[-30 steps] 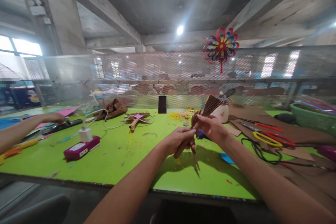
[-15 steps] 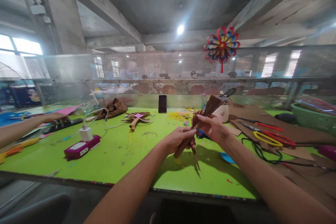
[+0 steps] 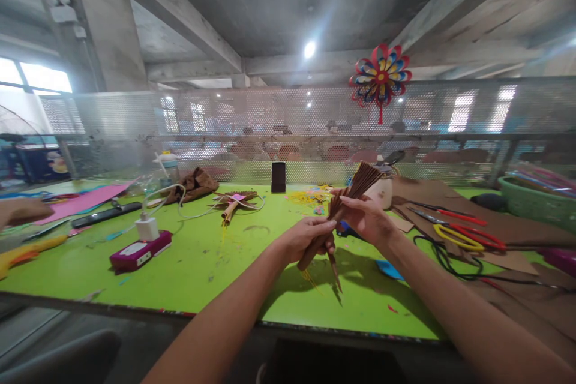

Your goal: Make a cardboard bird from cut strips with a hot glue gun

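Main change: on our far L, another person's hand (image 3: 33, 211) has pulled back off the long black object (image 3: 105, 214), now at the frame edge near the pink paper sheet (image 3: 85, 201). No real effect on our piece; our own grip looks abt the same.

Our L hand (image 3: 306, 237) is closed, pinching the lower part of the brown pleated paper piece (image 3: 363, 180) by its rolled brown stem (image 3: 306, 258); our R hand (image 3: 366, 216) grips the folds higher up, thumb & fingers together. The piece is tilted above the green tabletop (image 3: 189, 264), pleats fanning up to the R, w/ thin yellow strands (image 3: 309, 279) hanging below.

Nearby: the white rounded container (image 3: 381, 192) sits behind the fan, so it could get knocked if we swing R. Blue paper scrap (image 3: 389, 270) lies under our R forearm's near side. Farther R, the yellow-and-red-handled scissors (image 3: 459, 237) rest on brown paper sheets (image 3: 427, 192), w/ a looped black cord (image 3: 443, 261) beside them, a poss. snag. To our L, a brown pleated star-like piece w/ pink centre (image 3: 238, 198) has a white cable (image 3: 182, 198) around it, leading toward the magenta power strip (image 3: 140, 251).
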Demonstrator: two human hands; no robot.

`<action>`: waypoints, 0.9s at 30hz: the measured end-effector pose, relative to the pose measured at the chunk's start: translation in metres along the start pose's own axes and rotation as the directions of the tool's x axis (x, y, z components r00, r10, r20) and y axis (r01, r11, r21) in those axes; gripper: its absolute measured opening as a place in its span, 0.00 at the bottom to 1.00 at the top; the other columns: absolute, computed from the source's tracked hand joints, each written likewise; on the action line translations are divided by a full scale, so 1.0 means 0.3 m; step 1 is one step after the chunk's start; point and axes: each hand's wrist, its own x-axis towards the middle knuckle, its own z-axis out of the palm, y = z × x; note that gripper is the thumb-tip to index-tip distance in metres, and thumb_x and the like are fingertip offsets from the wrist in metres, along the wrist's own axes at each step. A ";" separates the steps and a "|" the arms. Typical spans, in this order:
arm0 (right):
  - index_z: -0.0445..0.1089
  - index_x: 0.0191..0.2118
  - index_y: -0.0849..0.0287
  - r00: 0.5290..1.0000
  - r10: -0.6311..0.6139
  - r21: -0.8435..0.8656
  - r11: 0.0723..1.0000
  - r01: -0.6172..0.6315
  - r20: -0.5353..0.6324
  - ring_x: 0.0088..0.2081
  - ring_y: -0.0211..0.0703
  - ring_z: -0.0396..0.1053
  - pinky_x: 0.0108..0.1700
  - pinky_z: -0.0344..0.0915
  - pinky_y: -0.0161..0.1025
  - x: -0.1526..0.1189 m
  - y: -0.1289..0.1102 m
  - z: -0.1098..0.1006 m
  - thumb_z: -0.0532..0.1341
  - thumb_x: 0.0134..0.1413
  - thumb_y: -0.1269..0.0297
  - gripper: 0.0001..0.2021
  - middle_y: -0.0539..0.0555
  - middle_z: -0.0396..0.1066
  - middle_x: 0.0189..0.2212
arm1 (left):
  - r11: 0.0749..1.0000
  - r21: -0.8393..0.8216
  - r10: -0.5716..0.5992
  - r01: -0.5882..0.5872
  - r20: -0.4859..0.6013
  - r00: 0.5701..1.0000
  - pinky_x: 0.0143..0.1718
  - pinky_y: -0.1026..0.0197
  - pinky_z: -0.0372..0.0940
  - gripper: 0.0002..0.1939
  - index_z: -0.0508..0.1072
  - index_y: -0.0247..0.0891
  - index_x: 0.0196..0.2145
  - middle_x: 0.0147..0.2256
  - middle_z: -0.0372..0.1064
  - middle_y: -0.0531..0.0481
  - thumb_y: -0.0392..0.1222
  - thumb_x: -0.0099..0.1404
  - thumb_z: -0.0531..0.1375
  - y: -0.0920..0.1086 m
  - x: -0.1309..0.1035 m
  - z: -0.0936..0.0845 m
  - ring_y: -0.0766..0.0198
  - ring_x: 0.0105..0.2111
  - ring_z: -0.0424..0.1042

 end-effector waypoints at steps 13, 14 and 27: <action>0.72 0.40 0.57 1.000 0.015 -0.006 1.000 -0.015 -0.014 0.28 0.42 0.68 0.26 0.62 0.38 -0.001 0.003 0.011 0.62 0.46 0.60 0.14 0.53 0.73 0.30 | 0.999 -0.033 -0.003 0.004 0.017 1.000 0.24 0.66 0.54 0.18 0.69 0.33 0.40 0.22 0.62 0.52 0.51 0.58 0.57 0.007 -0.006 0.002 0.68 0.23 0.66; 0.71 0.40 0.58 1.000 0.021 -0.001 1.000 -0.021 -0.011 0.26 0.40 0.67 0.25 0.62 0.37 -0.001 0.004 0.013 0.62 0.47 0.59 0.14 0.53 0.72 0.29 | 0.999 -0.037 -0.001 0.001 0.015 1.000 0.24 0.66 0.54 0.19 0.69 0.33 0.40 0.22 0.62 0.51 0.51 0.58 0.57 0.007 -0.005 0.002 0.68 0.23 0.66; 0.70 0.32 0.61 0.999 0.036 0.005 0.999 -0.035 -0.015 0.25 0.37 0.63 0.23 0.57 0.34 -0.008 0.003 0.027 0.61 0.48 0.59 0.10 0.53 0.70 0.27 | 0.978 -0.202 -0.032 0.047 0.080 0.996 0.21 0.65 0.52 0.23 0.68 0.30 0.40 0.21 0.64 0.48 0.55 0.59 0.51 0.005 0.015 -0.010 0.64 0.24 0.67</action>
